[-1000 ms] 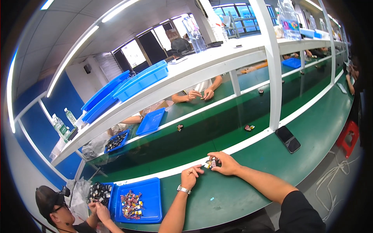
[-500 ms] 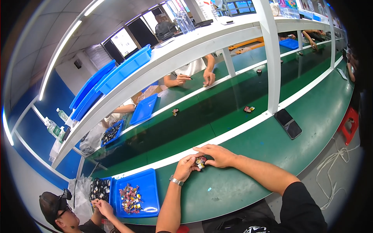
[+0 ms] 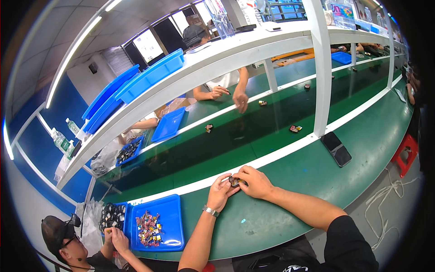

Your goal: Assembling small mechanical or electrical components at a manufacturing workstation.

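Over the green work surface [image 3: 281, 195], both my hands meet around a small black part with reddish and yellow bits [image 3: 234, 181]; its exact kind is too small to tell. My left hand [image 3: 219, 195], a metal watch on its wrist, holds the part from the left, fingers curled under it. My right hand [image 3: 256, 182] closes on it from the right, with fingertips pressed at its top. Fingers hide much of the part.
A blue tray [image 3: 177, 226] of small colourful pieces stands left, beside a tray of black parts [image 3: 113, 215] where a co-worker's hands [image 3: 117, 240] work. A phone [image 3: 335, 148] lies right by a white post [image 3: 321, 81]. Small parts [image 3: 295, 128] sit on the dark green belt [image 3: 244, 131].
My right hand has gone from flat fingers over the part to a closed grip on it, and my left hand has turned more open beneath. Across the belt, a co-worker's hand has left a part behind.
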`<state>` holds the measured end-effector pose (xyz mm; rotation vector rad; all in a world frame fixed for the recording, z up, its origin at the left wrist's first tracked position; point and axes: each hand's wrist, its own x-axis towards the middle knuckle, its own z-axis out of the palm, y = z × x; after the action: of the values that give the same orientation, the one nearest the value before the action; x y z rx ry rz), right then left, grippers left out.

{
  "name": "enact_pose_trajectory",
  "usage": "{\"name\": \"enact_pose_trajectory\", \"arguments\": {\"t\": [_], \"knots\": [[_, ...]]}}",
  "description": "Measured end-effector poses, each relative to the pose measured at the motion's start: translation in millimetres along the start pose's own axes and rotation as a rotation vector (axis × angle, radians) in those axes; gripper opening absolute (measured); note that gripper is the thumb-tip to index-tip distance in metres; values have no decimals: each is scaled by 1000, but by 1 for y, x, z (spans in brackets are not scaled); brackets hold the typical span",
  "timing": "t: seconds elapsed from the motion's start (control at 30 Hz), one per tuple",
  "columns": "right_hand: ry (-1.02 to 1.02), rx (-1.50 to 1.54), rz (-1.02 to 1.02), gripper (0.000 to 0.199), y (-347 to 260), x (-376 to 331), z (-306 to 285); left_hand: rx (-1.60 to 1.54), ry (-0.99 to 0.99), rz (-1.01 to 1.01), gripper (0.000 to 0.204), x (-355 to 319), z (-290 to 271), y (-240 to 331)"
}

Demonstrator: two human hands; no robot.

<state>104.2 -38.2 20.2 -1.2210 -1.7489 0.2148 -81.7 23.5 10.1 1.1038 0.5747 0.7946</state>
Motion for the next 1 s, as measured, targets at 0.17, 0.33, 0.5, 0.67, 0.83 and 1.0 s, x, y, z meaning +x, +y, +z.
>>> {"name": "enact_pose_trajectory", "arguments": {"t": [0.17,0.33,0.5,0.67,0.83,1.0], "knots": [[-11,-76,-115,23,5,1,-1,0,6,5,34,0,0,-3],[-102,-74,-150,19,7,6,-7,52,-14,11,34,-2,3,-2],[-79,-44,-196,14,12,7,-7,70,-15,-16,38,-1,7,2],[-95,24,-116,8,7,6,-5,40,-136,2,41,-2,-4,2],[-121,71,-70,8,8,4,-6,40,-162,-1,41,-2,-6,0],[-186,165,-60,9,11,0,-5,83,-107,-18,38,-2,-3,-1]]}}
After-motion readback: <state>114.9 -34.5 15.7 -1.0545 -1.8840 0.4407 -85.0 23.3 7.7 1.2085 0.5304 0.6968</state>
